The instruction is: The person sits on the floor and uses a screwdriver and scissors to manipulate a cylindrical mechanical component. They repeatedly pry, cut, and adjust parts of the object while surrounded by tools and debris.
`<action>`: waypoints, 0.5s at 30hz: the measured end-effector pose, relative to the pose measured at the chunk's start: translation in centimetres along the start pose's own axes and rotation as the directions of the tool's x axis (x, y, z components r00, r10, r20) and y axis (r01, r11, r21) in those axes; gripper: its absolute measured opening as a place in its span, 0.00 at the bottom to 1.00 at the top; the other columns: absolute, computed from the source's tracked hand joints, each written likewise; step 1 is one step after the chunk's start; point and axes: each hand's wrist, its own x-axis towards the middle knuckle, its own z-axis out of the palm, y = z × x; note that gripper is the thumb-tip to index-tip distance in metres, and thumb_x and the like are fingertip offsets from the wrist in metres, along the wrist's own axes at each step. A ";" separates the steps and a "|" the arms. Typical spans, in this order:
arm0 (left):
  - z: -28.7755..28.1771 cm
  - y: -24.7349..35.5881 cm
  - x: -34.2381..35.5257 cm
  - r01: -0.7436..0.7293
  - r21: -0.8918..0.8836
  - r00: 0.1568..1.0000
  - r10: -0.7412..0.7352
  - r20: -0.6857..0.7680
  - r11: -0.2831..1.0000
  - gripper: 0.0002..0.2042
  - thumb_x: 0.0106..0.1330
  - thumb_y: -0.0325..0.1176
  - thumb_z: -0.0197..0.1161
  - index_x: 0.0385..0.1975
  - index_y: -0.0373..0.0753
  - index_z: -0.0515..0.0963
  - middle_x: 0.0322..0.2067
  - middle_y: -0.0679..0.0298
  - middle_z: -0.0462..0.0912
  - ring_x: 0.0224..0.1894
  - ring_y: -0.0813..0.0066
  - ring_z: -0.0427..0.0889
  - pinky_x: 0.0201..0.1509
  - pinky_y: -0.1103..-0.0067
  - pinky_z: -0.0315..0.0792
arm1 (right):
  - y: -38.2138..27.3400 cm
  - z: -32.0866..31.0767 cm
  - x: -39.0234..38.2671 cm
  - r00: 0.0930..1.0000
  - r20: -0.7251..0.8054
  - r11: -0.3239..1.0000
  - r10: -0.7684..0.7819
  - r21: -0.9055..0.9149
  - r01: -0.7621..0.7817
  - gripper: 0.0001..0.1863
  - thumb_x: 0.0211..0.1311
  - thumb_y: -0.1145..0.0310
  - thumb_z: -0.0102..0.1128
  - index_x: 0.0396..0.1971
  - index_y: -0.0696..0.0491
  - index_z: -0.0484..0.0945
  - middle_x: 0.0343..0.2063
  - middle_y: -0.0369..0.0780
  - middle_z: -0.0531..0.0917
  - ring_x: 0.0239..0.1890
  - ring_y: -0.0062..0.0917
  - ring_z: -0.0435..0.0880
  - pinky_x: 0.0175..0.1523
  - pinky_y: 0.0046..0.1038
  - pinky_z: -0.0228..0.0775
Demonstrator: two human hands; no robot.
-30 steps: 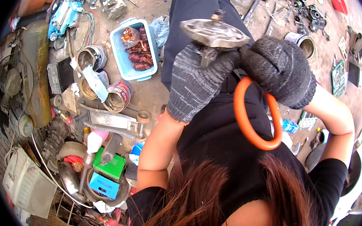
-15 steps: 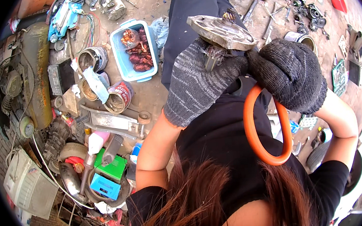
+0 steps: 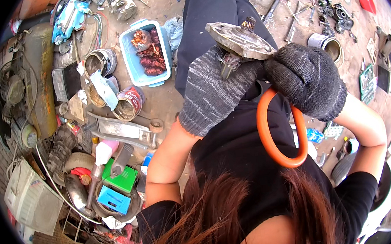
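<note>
Both my hands wear dark knitted gloves and are raised in front of my chest. My left hand [image 3: 213,90] grips the underside of a round grey metal plate [image 3: 239,39] with a short stub sticking up from it. My right hand [image 3: 308,79] is closed beside the plate's lower right edge, and an orange rubber ring [image 3: 280,133] hangs down from it over my black shirt. The fingers of both hands meet under the plate, where the grip itself is hidden.
A blue plastic tub [image 3: 145,52] of rusty copper-wound parts sits on the concrete floor at upper left. Open tin cans [image 3: 99,63], a green box [image 3: 126,177], a blue box [image 3: 114,199] and scrap metal crowd the left. Another can [image 3: 326,45] and tools lie at the right.
The metal plate has tilted and shifted slightly to the right in my hands. The orange ring has swung a little lower and to the right.
</note>
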 end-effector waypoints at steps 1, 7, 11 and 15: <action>0.0 -0.1 -0.1 -0.019 0.035 1.000 0.020 -0.016 0.999 0.12 0.55 0.32 0.63 0.37 0.34 0.76 0.34 0.57 0.81 0.36 0.63 0.80 0.39 0.74 0.72 | -0.1 0.2 0.0 1.000 0.004 1.000 0.007 -0.018 -0.007 0.19 0.37 0.70 0.60 0.36 0.58 0.74 0.30 0.45 0.77 0.30 0.39 0.78 0.29 0.33 0.69; -0.3 -0.9 -0.4 0.060 0.078 0.998 -0.063 0.032 0.995 0.17 0.56 0.33 0.62 0.44 0.32 0.72 0.39 0.57 0.79 0.40 0.70 0.78 0.44 0.77 0.71 | 0.3 1.6 -0.2 0.996 -0.087 1.000 -0.015 -0.010 0.015 0.21 0.38 0.71 0.60 0.38 0.59 0.75 0.31 0.46 0.76 0.31 0.39 0.78 0.29 0.33 0.69; -0.5 -0.9 -0.1 0.004 0.129 0.999 -0.009 0.044 0.992 0.16 0.56 0.32 0.62 0.43 0.33 0.73 0.39 0.58 0.79 0.40 0.71 0.78 0.45 0.77 0.71 | 0.5 2.6 -0.3 0.985 -0.172 0.998 -0.017 -0.061 0.007 0.21 0.37 0.71 0.60 0.38 0.59 0.75 0.29 0.45 0.77 0.29 0.38 0.78 0.28 0.33 0.69; -0.3 -1.4 0.4 -0.105 0.118 0.994 0.103 0.025 0.987 0.09 0.56 0.30 0.61 0.35 0.35 0.78 0.31 0.56 0.81 0.34 0.59 0.79 0.37 0.72 0.72 | 0.9 3.3 -0.5 0.979 -0.201 0.997 -0.034 -0.075 0.019 0.21 0.37 0.72 0.59 0.39 0.59 0.75 0.28 0.44 0.77 0.27 0.37 0.78 0.27 0.33 0.70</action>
